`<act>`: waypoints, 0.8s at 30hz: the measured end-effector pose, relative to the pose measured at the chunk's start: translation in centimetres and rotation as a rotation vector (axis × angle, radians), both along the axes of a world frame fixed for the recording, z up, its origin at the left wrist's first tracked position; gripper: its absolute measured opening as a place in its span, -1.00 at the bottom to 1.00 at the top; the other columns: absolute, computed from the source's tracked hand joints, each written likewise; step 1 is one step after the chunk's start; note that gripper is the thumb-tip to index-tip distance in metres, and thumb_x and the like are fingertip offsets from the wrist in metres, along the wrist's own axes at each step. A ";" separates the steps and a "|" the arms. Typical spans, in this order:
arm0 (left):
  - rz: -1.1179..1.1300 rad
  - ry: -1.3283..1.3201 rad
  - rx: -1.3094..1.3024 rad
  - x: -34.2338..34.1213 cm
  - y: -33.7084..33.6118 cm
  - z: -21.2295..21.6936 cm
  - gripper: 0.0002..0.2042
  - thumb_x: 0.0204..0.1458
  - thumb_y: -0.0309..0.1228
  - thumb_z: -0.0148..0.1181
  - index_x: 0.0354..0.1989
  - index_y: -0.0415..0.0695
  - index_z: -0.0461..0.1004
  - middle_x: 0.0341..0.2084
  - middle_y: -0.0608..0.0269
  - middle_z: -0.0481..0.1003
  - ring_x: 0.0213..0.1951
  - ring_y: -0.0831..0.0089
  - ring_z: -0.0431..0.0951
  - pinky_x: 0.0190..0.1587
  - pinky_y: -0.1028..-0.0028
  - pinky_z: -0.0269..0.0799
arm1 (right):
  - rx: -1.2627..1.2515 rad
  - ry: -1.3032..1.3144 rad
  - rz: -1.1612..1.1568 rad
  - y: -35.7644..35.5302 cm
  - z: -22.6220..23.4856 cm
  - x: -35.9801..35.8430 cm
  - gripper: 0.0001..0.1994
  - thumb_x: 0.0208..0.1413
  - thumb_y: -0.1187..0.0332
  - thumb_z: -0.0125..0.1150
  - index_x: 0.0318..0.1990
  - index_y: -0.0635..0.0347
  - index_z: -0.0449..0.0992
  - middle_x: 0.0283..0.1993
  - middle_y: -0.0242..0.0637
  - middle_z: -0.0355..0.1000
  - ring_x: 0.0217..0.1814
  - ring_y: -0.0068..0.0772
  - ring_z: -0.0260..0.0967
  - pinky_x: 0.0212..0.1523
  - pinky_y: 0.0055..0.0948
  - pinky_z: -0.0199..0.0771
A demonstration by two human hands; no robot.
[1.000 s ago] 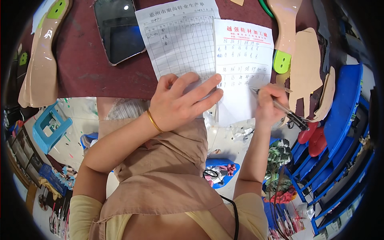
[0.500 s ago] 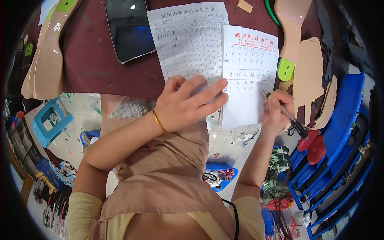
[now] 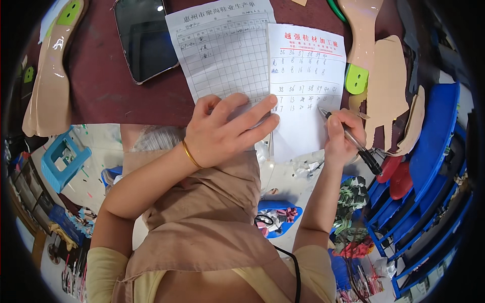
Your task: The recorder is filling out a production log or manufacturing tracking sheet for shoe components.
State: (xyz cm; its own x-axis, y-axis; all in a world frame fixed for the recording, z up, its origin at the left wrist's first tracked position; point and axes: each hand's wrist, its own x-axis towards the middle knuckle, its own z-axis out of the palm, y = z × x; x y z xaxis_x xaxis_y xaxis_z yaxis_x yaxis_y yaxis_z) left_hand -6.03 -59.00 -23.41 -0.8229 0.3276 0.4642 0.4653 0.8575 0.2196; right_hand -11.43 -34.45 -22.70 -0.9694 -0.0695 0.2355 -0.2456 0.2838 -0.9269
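A white notepad [image 3: 301, 134] with red print at its top and rows of handwriting lies at the table's front edge, its lower part sticking out past it. My left hand [image 3: 222, 129] lies spread over a gridded paper form [image 3: 227, 58], its fingertips on the pad's left edge. A gold bangle circles that wrist. My right hand [image 3: 343, 134] grips a ballpoint pen [image 3: 365, 154] with a clear and black barrel. The pen's tip touches the pad or hovers just above it, at the end of the lowest written row.
Left of the form lies a dark smartphone [image 3: 146, 40] on the maroon tabletop [image 3: 106, 76]. Beige glossy shoe-shaped pieces [image 3: 48, 108] stand at the left, another [image 3: 361, 35] at the right beside tan cut sheets [image 3: 386, 91]. Further right is a blue rack [image 3: 429, 136]; a blue stool [image 3: 65, 159] stands lower left.
The view has shifted, so the table things sit further left in the picture. The pen's tip has moved only slightly on the pad; my left hand keeps its place on the papers.
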 end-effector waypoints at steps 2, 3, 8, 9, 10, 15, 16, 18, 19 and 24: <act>-0.007 -0.009 -0.003 0.0 0.0 0.1 -0.72 -0.17 -0.28 0.23 -0.22 0.33 0.50 0.00 0.68 0.44 -0.20 0.55 0.37 -0.26 0.49 0.12 | 0.008 0.010 -0.001 0.1 -0.1 0.0 -0.90 -0.08 0.52 0.26 -0.45 0.36 0.46 -0.53 -0.24 0.42 -0.52 -0.46 0.30 -0.48 -0.53 0.29; -0.006 -0.008 -0.002 0.0 0.0 0.1 -0.72 -0.17 -0.28 0.23 -0.21 0.33 0.50 0.01 0.68 0.43 -0.20 0.55 0.36 -0.25 0.49 0.12 | 0.015 0.006 -0.003 0.0 0.0 0.0 -0.90 -0.08 0.52 0.26 -0.45 0.36 0.47 -0.53 -0.24 0.42 -0.52 -0.46 0.31 -0.48 -0.53 0.29; -0.002 -0.005 -0.004 -0.1 0.0 0.2 -0.72 -0.17 -0.28 0.24 -0.21 0.33 0.50 0.01 0.68 0.43 -0.20 0.55 0.36 -0.25 0.49 0.12 | 0.094 -0.009 -0.012 -0.5 0.5 -0.1 -0.90 -0.08 0.51 0.27 -0.47 0.34 0.47 -0.54 -0.25 0.42 -0.54 -0.48 0.30 -0.50 -0.55 0.28; -0.003 -0.006 -0.007 0.0 0.0 0.3 -0.72 -0.17 -0.28 0.23 -0.21 0.33 0.50 0.01 0.68 0.43 -0.20 0.55 0.36 -0.25 0.49 0.12 | 0.094 -0.003 -0.009 -0.5 0.5 0.0 -0.91 -0.08 0.51 0.26 -0.47 0.34 0.46 -0.54 -0.26 0.42 -0.54 -0.48 0.30 -0.50 -0.55 0.28; -0.005 -0.005 -0.008 0.0 -0.1 0.2 -0.72 -0.17 -0.28 0.23 -0.21 0.33 0.50 0.01 0.68 0.43 -0.20 0.55 0.36 -0.25 0.49 0.12 | 0.095 0.006 -0.007 -0.6 0.5 -0.1 -0.91 -0.09 0.52 0.26 -0.47 0.34 0.46 -0.55 -0.26 0.42 -0.54 -0.48 0.30 -0.50 -0.55 0.28; -0.004 -0.006 -0.009 0.0 0.0 0.1 -0.72 -0.18 -0.28 0.24 -0.22 0.33 0.50 0.01 0.68 0.43 -0.20 0.55 0.36 -0.25 0.49 0.12 | 0.086 0.024 0.002 -0.3 0.5 -0.2 -0.92 -0.09 0.53 0.25 -0.47 0.34 0.46 -0.55 -0.27 0.42 -0.55 -0.49 0.29 -0.50 -0.55 0.27; -0.004 -0.006 -0.006 0.0 0.0 0.1 -0.72 -0.18 -0.28 0.24 -0.22 0.33 0.50 0.01 0.68 0.43 -0.20 0.55 0.36 -0.25 0.49 0.12 | 0.039 -0.003 -0.034 -0.2 0.3 -0.1 -0.92 -0.09 0.53 0.24 -0.47 0.34 0.46 -0.55 -0.27 0.41 -0.54 -0.50 0.28 -0.50 -0.55 0.27; -0.004 -0.005 0.000 0.0 0.0 0.1 -0.72 -0.18 -0.27 0.25 -0.22 0.33 0.50 0.01 0.68 0.43 -0.20 0.55 0.36 -0.25 0.49 0.12 | 0.003 -0.028 -0.065 0.0 0.1 0.0 -0.92 -0.09 0.53 0.24 -0.46 0.34 0.46 -0.55 -0.27 0.41 -0.54 -0.51 0.28 -0.50 -0.55 0.27; -0.002 -0.004 0.002 0.0 0.0 0.0 -0.72 -0.19 -0.27 0.25 -0.22 0.33 0.50 0.01 0.68 0.43 -0.20 0.55 0.36 -0.25 0.49 0.12 | 0.013 -0.026 -0.059 0.1 0.0 0.0 -0.93 -0.08 0.53 0.24 -0.46 0.34 0.46 -0.55 -0.28 0.41 -0.54 -0.51 0.28 -0.50 -0.55 0.27; -0.005 -0.016 0.001 0.0 0.0 0.1 -0.73 -0.19 -0.27 0.25 -0.23 0.33 0.51 0.01 0.68 0.43 -0.20 0.55 0.36 -0.25 0.48 0.12 | 0.127 0.017 -0.035 -0.4 0.6 -0.2 -0.93 -0.07 0.53 0.22 -0.44 0.33 0.47 -0.53 -0.27 0.41 -0.53 -0.54 0.27 -0.50 -0.56 0.26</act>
State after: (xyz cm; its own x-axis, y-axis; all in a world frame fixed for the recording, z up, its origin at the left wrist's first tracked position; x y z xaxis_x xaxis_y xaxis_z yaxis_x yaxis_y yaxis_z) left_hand -6.02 -59.02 -23.29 -0.8287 0.3315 0.4510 0.4662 0.8548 0.2282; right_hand -11.62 -34.86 -22.13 -0.9678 -0.0660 0.2430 -0.2485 0.4069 -0.8790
